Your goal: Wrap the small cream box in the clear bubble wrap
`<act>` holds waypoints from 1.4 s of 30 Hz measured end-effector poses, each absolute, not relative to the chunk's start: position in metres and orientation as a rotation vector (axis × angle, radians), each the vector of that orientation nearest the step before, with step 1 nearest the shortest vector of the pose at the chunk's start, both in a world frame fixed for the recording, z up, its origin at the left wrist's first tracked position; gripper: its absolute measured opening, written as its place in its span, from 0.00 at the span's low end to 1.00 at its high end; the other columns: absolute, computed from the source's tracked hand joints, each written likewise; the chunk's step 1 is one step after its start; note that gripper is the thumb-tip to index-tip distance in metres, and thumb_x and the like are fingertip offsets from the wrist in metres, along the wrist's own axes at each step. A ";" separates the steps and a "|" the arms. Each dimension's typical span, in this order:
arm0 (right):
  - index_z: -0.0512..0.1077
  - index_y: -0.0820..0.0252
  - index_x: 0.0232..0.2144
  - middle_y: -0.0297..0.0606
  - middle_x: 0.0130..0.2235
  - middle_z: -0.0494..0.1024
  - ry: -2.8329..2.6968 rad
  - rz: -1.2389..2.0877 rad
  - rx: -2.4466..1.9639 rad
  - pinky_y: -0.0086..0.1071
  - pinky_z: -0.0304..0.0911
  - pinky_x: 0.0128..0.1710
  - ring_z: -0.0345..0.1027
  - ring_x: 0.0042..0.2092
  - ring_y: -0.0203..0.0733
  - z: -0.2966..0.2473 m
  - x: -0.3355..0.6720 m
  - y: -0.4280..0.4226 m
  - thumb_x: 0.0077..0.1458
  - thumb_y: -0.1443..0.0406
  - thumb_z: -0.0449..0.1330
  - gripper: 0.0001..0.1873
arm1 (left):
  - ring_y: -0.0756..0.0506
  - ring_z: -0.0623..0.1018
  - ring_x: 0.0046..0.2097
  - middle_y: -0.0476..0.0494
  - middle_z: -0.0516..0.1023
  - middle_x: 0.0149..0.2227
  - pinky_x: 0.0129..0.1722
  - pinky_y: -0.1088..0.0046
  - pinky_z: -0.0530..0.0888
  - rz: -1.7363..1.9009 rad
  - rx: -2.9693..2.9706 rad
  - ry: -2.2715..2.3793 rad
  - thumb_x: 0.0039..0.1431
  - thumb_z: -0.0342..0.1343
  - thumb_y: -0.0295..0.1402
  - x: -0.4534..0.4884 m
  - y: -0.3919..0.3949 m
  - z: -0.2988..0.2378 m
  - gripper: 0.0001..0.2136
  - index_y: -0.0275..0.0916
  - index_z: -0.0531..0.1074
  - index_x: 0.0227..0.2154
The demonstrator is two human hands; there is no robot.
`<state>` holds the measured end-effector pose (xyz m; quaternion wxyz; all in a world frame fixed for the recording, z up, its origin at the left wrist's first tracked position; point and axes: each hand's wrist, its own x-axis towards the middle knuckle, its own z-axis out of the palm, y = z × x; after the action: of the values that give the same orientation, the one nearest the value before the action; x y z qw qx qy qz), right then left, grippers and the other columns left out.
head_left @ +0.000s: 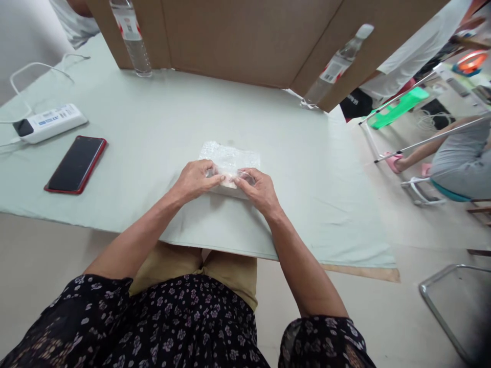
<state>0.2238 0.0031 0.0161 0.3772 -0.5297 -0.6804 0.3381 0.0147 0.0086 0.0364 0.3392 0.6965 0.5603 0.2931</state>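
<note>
Hands meet at table (146,128) centre: left hand (195,180) & right hand (259,190) both pinch near edge of bubble-wrap sheet (229,157), small pinkish item under fingertips. Looks like wrapping stage; next move prob. needs firm, even roll w/ both thumbs.

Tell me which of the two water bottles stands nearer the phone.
The bottle at the left end of the cardboard wall, straight above the red-edged phone. The other bottle leans in at the wall's right corner, far from it.
</note>
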 end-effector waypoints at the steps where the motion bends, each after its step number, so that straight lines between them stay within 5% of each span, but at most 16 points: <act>1: 0.73 0.59 0.30 0.35 0.32 0.76 -1.693 0.947 -1.352 0.33 0.61 0.37 0.69 0.35 0.40 0.015 0.223 0.003 0.53 0.56 0.62 0.11 | 0.48 0.73 0.34 0.49 0.77 0.30 0.34 0.72 0.67 0.777 1.748 1.449 0.53 0.59 0.42 0.017 0.010 0.035 0.12 0.37 0.74 0.27; 6: 0.69 0.58 0.25 0.28 0.25 0.67 -1.593 1.078 -1.352 0.30 0.56 0.32 0.58 0.29 0.33 0.018 0.223 -0.007 0.50 0.55 0.63 0.14 | 0.52 0.66 0.27 0.53 0.70 0.23 0.28 0.75 0.62 0.843 1.537 1.396 0.47 0.58 0.36 0.020 0.004 0.032 0.08 0.38 0.68 0.21; 12: 0.70 0.58 0.29 0.33 0.29 0.74 -1.708 1.006 -1.382 0.33 0.61 0.35 0.66 0.32 0.38 0.014 0.225 -0.015 0.54 0.56 0.62 0.12 | 0.51 0.68 0.29 0.49 0.74 0.27 0.29 0.75 0.63 0.881 1.468 1.396 0.45 0.57 0.35 0.018 -0.011 0.031 0.07 0.38 0.66 0.20; 16: 0.74 0.58 0.39 0.43 0.45 0.81 -1.904 0.276 -1.434 0.42 0.61 0.49 0.72 0.47 0.48 0.019 0.224 -0.028 0.61 0.60 0.60 0.09 | 0.52 0.67 0.29 0.50 0.74 0.27 0.29 0.75 0.63 0.904 1.458 1.412 0.46 0.56 0.35 0.021 -0.014 0.030 0.07 0.38 0.65 0.20; 20: 0.75 0.57 0.41 0.42 0.48 0.81 -2.183 -0.264 -1.287 0.44 0.54 0.53 0.70 0.50 0.48 0.025 0.216 -0.046 0.67 0.63 0.56 0.08 | 0.52 0.65 0.28 0.52 0.70 0.24 0.29 0.75 0.62 0.896 1.476 1.428 0.46 0.56 0.35 0.021 -0.013 0.030 0.08 0.39 0.64 0.19; 29: 0.69 0.58 0.55 0.45 0.53 0.77 -2.535 -0.285 -1.252 0.43 0.49 0.52 0.65 0.51 0.49 0.023 0.204 -0.045 0.67 0.66 0.53 0.16 | 0.48 0.69 0.29 0.50 0.71 0.23 0.31 0.71 0.63 0.762 1.677 1.760 0.50 0.59 0.44 -0.021 -0.015 0.032 0.14 0.40 0.68 0.21; 37: 0.71 0.53 0.51 0.44 0.45 0.76 -2.734 -0.353 -1.278 0.43 0.46 0.46 0.59 0.42 0.48 0.044 0.197 -0.036 0.68 0.64 0.51 0.13 | 0.41 0.79 0.38 0.40 0.81 0.36 0.36 0.69 0.72 0.548 1.579 1.934 0.50 0.62 0.53 -0.027 -0.015 0.042 0.24 0.36 0.77 0.41; 42: 0.73 0.54 0.47 0.44 0.44 0.75 -2.766 -0.351 -1.269 0.42 0.44 0.44 0.58 0.41 0.46 0.047 0.196 -0.032 0.68 0.65 0.51 0.12 | 0.47 0.71 0.27 0.49 0.71 0.24 0.26 0.72 0.63 0.522 1.518 1.891 0.48 0.63 0.50 -0.015 -0.008 0.039 0.17 0.39 0.73 0.26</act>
<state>0.1964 -0.0322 0.0470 0.0394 -0.4138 -0.9023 -0.1146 -0.0150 -0.0075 0.0387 0.3244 0.5789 0.7211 0.1991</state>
